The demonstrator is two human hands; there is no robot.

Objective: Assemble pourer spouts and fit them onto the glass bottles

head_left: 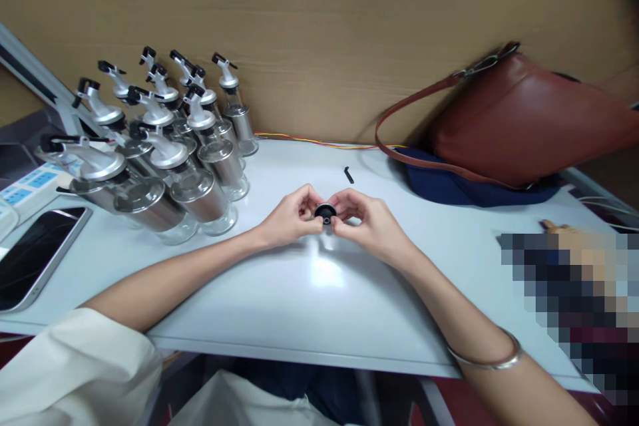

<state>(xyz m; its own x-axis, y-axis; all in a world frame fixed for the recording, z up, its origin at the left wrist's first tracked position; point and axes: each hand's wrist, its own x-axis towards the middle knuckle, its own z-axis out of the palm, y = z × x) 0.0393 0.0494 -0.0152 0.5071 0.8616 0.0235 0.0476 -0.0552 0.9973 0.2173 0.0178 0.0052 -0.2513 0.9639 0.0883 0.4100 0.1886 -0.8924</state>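
My left hand (290, 216) and my right hand (367, 219) meet over the middle of the white table (319, 293). Both pinch a small round black-and-silver cap (325, 213) between their fingertips. The fingers of each hand are curled closed on it. A small black stick-like part (348, 175) lies on the table just behind my hands, apart from them. A silver bangle (486, 359) circles my right forearm.
Several glass-and-steel dispenser bottles with spout lids (164, 146) stand grouped at the left. A phone (37, 256) and a power strip (30, 186) lie at the far left. A brown leather bag (524, 120) on dark blue cloth (464, 190) sits back right. A blurred patch covers the right edge.
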